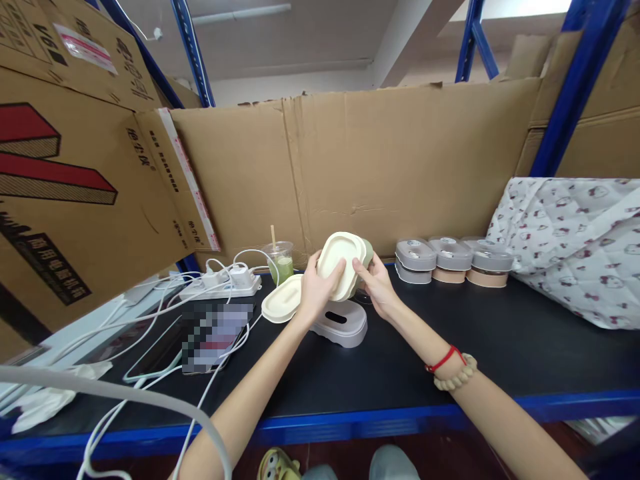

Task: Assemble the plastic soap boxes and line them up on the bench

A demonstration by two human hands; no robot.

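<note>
Both hands hold a cream oval plastic box part point(341, 257) up over the dark table, its recessed face towards me. My left hand point(319, 287) grips it from the left with the thumb on its face. On the other side, my right hand point(376, 283) is closed on its edge, thumb also in front. A pale green part point(369, 253) shows behind it; whether the two are joined I cannot tell. Beneath lies a grey oval cover point(347, 328) with a slot in its top. Beside my left hand rests another cream oval piece point(281, 303).
Lidded oval boxes point(450, 259) stand in a row at the back right, near a patterned white bag point(575, 247). A drink cup point(281, 261) with a straw stands behind. Left are a power strip point(240, 283), phones point(217, 340) and loose white cables point(200, 400).
</note>
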